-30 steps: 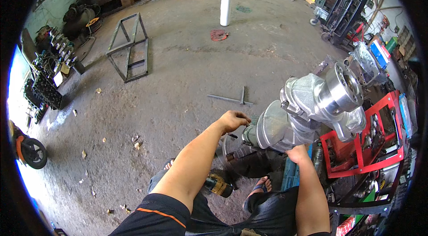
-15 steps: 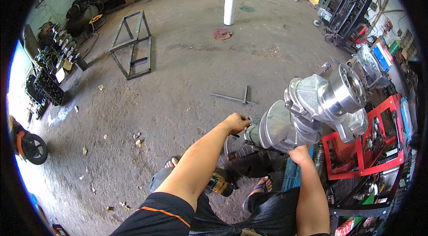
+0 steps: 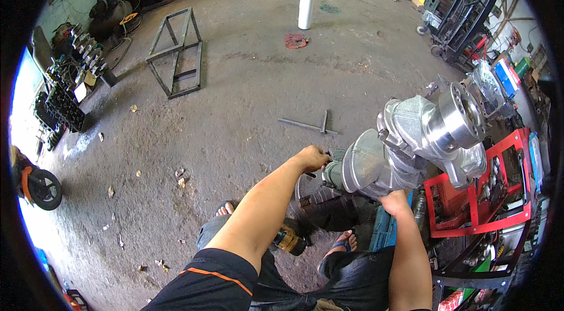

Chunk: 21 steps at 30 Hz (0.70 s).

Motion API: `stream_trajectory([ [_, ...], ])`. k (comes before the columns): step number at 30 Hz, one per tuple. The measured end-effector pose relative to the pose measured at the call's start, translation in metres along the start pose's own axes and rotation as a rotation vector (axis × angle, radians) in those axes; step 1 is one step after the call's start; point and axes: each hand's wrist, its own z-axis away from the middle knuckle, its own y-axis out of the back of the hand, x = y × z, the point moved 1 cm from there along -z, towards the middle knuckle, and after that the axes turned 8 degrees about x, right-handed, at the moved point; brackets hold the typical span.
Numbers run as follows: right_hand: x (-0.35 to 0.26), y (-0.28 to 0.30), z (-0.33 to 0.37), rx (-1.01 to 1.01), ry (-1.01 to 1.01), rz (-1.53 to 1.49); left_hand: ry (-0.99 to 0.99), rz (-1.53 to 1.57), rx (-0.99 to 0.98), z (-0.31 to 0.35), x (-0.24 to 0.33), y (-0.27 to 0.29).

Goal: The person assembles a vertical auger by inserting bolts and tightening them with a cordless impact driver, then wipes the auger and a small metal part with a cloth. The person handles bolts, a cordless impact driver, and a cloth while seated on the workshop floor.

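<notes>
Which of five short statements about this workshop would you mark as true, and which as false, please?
1. The right hand is partly hidden by the metal shaft. True.
2. The left hand is beside the shaft's bare, shiny end. False: the left hand is by the opposite end.
3. The white roll stands upright on the floor. True.
4. The red cloth is draped over the white roll. False: the red cloth lies on the floor.
5. The metal frame is left of the white roll. True.

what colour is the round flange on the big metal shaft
Shiny silver; the round flange shows best in the head view.
</notes>
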Motion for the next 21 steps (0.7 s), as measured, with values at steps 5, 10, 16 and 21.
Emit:
stream_trajectory([
  [5, 0.0, 0.0, -0.001, -0.019, 0.011, -0.076, -0.005, 0.149, 0.021, -0.004, -0.004, -0.001],
  [10, 0.0, 0.0, 0.001, -0.006, -0.085, -0.138, -0.062, 0.125, 0.0, -0.008, -0.008, -0.004],
  [16, 0.018, -0.011, -0.005, 0.042, 0.079, -0.122, 0.016, 0.058, -0.038, -0.011, -0.009, -0.004],
  [21, 0.037, -0.021, -0.01, 0.041, 0.111, 0.045, -0.025, 0.111, -0.024, -0.007, -0.006, 0.0],
])
